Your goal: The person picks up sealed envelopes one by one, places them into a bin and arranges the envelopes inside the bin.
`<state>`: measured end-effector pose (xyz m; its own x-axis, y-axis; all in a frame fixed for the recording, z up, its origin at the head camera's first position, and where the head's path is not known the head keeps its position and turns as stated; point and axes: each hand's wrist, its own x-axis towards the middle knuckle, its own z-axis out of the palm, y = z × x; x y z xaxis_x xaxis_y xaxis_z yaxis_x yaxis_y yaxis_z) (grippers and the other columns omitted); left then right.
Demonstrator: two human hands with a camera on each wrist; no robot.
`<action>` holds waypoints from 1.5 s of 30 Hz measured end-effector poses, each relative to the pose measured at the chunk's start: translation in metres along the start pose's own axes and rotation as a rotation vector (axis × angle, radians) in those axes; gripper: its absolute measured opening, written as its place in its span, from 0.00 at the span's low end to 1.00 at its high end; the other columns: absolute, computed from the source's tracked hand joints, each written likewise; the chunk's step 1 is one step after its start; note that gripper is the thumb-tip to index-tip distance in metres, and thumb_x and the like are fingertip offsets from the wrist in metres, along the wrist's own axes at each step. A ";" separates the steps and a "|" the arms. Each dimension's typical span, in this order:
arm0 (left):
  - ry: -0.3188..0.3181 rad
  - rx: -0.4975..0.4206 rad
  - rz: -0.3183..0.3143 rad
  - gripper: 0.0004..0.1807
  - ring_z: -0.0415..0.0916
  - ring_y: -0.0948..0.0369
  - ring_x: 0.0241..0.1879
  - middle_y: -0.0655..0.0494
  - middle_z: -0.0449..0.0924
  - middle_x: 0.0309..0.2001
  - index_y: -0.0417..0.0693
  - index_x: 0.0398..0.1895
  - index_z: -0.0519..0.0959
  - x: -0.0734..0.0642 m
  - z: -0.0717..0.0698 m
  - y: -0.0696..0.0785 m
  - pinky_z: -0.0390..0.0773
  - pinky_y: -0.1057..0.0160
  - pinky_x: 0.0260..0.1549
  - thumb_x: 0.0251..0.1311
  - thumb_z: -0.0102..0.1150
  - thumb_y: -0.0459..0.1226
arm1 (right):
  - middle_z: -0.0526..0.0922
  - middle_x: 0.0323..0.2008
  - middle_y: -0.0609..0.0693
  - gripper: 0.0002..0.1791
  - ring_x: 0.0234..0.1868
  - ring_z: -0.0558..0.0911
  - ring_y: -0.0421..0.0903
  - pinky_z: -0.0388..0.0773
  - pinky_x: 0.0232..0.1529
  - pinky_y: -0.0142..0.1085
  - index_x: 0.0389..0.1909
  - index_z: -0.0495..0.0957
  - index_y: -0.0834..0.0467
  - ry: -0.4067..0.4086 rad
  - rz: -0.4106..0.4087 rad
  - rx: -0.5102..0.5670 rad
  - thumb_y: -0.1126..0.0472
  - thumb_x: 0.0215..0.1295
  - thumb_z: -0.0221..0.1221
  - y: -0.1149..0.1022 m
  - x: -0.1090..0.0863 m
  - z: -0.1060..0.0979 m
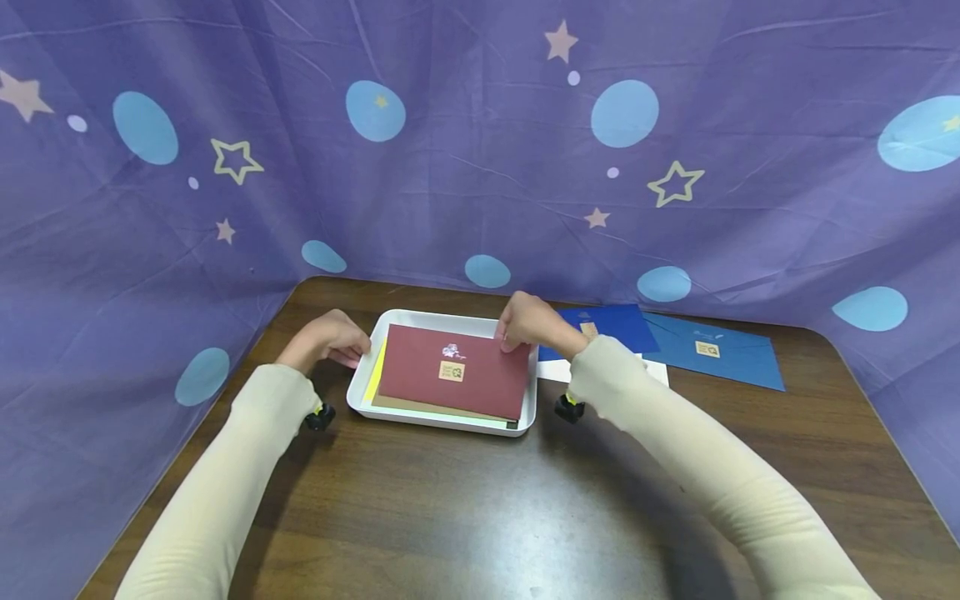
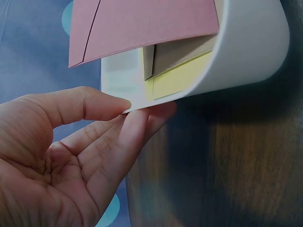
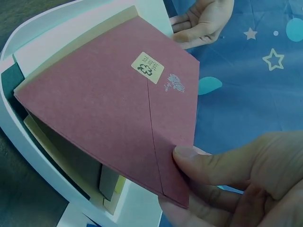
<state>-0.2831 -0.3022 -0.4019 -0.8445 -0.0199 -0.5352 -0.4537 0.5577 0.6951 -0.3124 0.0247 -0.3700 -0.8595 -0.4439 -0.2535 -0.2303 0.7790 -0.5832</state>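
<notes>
A dark red envelope (image 1: 420, 358), with a tan sticker and a small silver print, is over a white tray (image 1: 442, 319). My right hand (image 1: 528, 321) pinches its far right corner between thumb and fingers. In the right wrist view the envelope (image 3: 109, 109) tilts up, with a gap showing beneath its near edge. Under it in the tray lie a brown envelope (image 1: 420, 407), a yellow one (image 1: 372, 375) and a dark green one (image 3: 13, 87). My left hand (image 1: 335, 337) pinches the tray's left rim, thumb inside and fingers outside, as the left wrist view shows.
Right of the tray, a dark blue envelope (image 1: 622, 321) overlaps a white one (image 1: 555, 372) and borders a lighter blue one (image 1: 742, 360). All rest on the brown wooden table (image 1: 420, 500). A purple curtain (image 1: 480, 183) with stars and balloons hangs along the back and sides.
</notes>
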 end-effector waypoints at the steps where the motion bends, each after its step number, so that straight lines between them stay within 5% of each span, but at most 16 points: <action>1: 0.001 0.000 0.000 0.04 0.80 0.63 0.22 0.53 0.81 0.23 0.31 0.31 0.79 0.000 0.000 0.000 0.89 0.69 0.27 0.53 0.55 0.24 | 0.89 0.29 0.51 0.04 0.27 0.80 0.43 0.90 0.29 0.40 0.30 0.89 0.61 0.003 0.002 -0.008 0.72 0.53 0.71 -0.001 0.001 0.001; 13: 0.012 0.005 0.000 0.03 0.79 0.64 0.21 0.54 0.81 0.23 0.32 0.31 0.78 -0.002 0.001 0.002 0.89 0.69 0.28 0.54 0.56 0.24 | 0.90 0.31 0.45 0.05 0.31 0.80 0.43 0.75 0.23 0.31 0.26 0.90 0.52 0.052 0.092 -0.150 0.66 0.54 0.74 -0.013 0.008 0.009; 28: 0.007 -0.002 0.001 0.03 0.79 0.64 0.20 0.55 0.81 0.21 0.36 0.28 0.77 -0.002 0.000 0.001 0.89 0.69 0.27 0.54 0.55 0.24 | 0.89 0.35 0.47 0.04 0.39 0.83 0.48 0.87 0.34 0.41 0.29 0.89 0.50 0.135 0.160 -0.225 0.63 0.54 0.73 -0.018 0.022 0.023; 40: -0.021 -0.029 0.033 0.02 0.80 0.62 0.22 0.54 0.81 0.20 0.35 0.26 0.78 0.011 -0.004 -0.009 0.90 0.66 0.29 0.48 0.58 0.26 | 0.87 0.40 0.52 0.06 0.31 0.81 0.46 0.80 0.21 0.37 0.25 0.83 0.53 0.131 0.257 -0.239 0.65 0.57 0.69 -0.019 0.036 0.036; 45: 0.000 -0.013 0.016 0.02 0.80 0.63 0.21 0.55 0.80 0.20 0.35 0.28 0.79 0.002 -0.001 -0.002 0.90 0.67 0.29 0.51 0.57 0.25 | 0.87 0.41 0.53 0.06 0.30 0.82 0.47 0.81 0.20 0.37 0.26 0.83 0.54 0.111 0.272 -0.240 0.67 0.56 0.69 -0.017 0.041 0.038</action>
<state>-0.2841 -0.3039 -0.4039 -0.8516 -0.0113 -0.5241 -0.4439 0.5475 0.7094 -0.3263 -0.0236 -0.4001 -0.9453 -0.1658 -0.2811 -0.0758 0.9493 -0.3050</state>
